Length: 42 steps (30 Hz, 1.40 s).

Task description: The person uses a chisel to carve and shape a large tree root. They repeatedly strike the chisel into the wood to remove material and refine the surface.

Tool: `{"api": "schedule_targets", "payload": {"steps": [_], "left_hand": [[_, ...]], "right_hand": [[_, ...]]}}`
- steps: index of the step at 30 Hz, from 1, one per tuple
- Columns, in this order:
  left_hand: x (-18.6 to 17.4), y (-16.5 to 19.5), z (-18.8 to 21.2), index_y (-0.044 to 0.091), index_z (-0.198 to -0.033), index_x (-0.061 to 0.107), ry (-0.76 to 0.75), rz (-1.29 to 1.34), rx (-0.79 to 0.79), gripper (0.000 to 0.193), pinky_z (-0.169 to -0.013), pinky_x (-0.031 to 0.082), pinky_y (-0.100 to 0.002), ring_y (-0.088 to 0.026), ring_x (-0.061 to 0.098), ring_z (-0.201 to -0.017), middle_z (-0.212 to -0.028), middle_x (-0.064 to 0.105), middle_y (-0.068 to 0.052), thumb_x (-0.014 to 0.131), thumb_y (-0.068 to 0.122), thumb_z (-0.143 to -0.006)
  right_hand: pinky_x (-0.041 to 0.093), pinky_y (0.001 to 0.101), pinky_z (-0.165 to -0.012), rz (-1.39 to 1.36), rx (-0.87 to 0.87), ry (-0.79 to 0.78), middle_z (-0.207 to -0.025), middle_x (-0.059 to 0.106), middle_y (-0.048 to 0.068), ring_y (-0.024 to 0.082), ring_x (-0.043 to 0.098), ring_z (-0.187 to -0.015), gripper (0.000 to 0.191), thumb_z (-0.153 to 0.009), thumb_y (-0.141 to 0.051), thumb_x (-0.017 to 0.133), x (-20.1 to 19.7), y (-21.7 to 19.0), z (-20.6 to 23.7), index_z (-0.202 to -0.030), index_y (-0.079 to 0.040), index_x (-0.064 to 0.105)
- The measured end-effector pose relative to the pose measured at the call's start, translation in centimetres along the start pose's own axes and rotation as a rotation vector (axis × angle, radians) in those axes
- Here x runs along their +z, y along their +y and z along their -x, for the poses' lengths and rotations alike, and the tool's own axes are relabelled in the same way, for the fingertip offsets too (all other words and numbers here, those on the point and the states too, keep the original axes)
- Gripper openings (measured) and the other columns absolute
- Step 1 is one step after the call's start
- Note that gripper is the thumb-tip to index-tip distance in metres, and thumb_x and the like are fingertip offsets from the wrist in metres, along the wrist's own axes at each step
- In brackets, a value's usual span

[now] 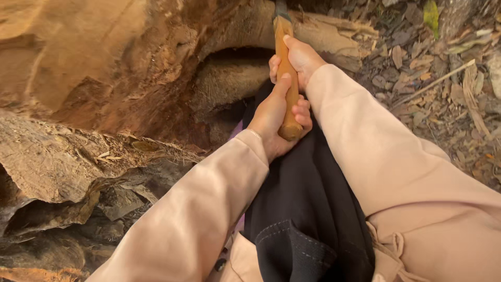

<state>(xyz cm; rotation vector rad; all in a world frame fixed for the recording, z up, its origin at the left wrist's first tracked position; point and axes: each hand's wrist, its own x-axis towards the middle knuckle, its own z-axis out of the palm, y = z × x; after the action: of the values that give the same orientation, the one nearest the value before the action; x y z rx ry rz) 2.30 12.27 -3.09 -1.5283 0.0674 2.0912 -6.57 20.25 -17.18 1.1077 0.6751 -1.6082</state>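
Head view, looking down: a large hollowed tree trunk (104, 78) fills the left and upper frame, reddish-brown, rough bark peeling at lower left, with a dark cavity (235, 68) cut into it near top centre. Ground at right is covered in dry leaf litter (433, 78) with a thin pale stick (438, 81) lying across it. Both arms in pale pink sleeves (376, 146) reach forward from the lower frame over dark trousers (308, 209), a stitched pocket showing at bottom. Wooden handle (286, 68) of a tool stands roughly upright in centre-top, orange-tan, its butt end just above the lap, its upper end meeting a dark metal head (281, 8) mostly cut off by the frame edge; kind of tool head cannot be told. Left hand (274, 117) grips the lower part of the handle, fingers wrapped tight around it, thumb lying up along the wood. Right hand (300, 57) clasps the handle just above, fingers curled closed around it, touching the left hand's thumb tip.
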Motion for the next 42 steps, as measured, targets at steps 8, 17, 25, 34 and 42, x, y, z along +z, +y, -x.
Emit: {"api": "schedule_targets", "payload": {"steps": [8, 17, 25, 34, 42], "left_hand": [[-0.2, -7.0, 10.2, 0.008, -0.103, 0.045, 0.119, -0.175, 0.012, 0.047, -0.045, 0.038, -0.029, -0.014, 0.042, -0.050, -0.072, 0.048, -0.006, 0.052, 0.054, -0.102], [-0.8, -6.6, 18.1, 0.005, -0.102, 0.049, 0.274, -0.284, -0.067, 0.051, -0.046, 0.035, -0.025, -0.013, 0.040, -0.046, -0.068, 0.049, -0.007, 0.049, 0.056, -0.100], [-2.8, -7.8, 16.8, 0.009, -0.100, 0.046, 0.205, -0.251, -0.089, 0.050, -0.042, 0.035, -0.024, -0.010, 0.038, -0.044, -0.066, 0.047, -0.004, 0.045, 0.059, -0.100], [3.5, 1.2, 4.4, 0.018, -0.106, 0.050, -0.053, -0.091, 0.058, 0.028, -0.045, 0.041, -0.023, -0.009, 0.044, -0.049, -0.068, 0.046, 0.001, 0.052, 0.046, -0.103], [-4.4, -5.5, 11.6, 0.010, -0.100, 0.047, 0.195, -0.223, -0.051, 0.045, -0.039, 0.033, -0.024, -0.010, 0.039, -0.044, -0.068, 0.048, -0.003, 0.054, 0.055, -0.099]], "right_hand": [[0.049, 0.0280, -0.052, -0.161, -0.066, -0.032, -0.083, 0.057, 0.008, 0.012, 0.052, -0.061, 0.037, -0.109, -0.042, 0.051, 0.8, 6.4, 9.0, -0.112, -0.005, 0.049], [0.048, 0.0310, -0.049, -0.057, -0.134, 0.130, -0.080, 0.056, 0.010, 0.015, 0.051, -0.058, 0.036, -0.102, -0.041, 0.051, 5.5, 11.4, 14.7, -0.111, -0.006, 0.049], [0.047, 0.0317, -0.047, 0.077, -0.111, 0.187, -0.077, 0.055, 0.010, 0.015, 0.050, -0.055, 0.038, -0.102, -0.044, 0.050, 3.4, 11.7, 12.7, -0.107, -0.006, 0.048], [0.046, 0.0299, -0.052, -0.142, -0.037, -0.005, -0.073, 0.054, 0.008, 0.016, 0.054, -0.058, 0.028, -0.109, -0.040, 0.049, 3.2, -0.2, 0.5, -0.111, -0.012, 0.045], [0.046, 0.0297, -0.048, -0.123, -0.068, 0.059, -0.077, 0.053, 0.008, 0.013, 0.049, -0.055, 0.044, -0.103, -0.051, 0.050, 0.7, 9.8, 5.9, -0.109, -0.008, 0.049]]}}
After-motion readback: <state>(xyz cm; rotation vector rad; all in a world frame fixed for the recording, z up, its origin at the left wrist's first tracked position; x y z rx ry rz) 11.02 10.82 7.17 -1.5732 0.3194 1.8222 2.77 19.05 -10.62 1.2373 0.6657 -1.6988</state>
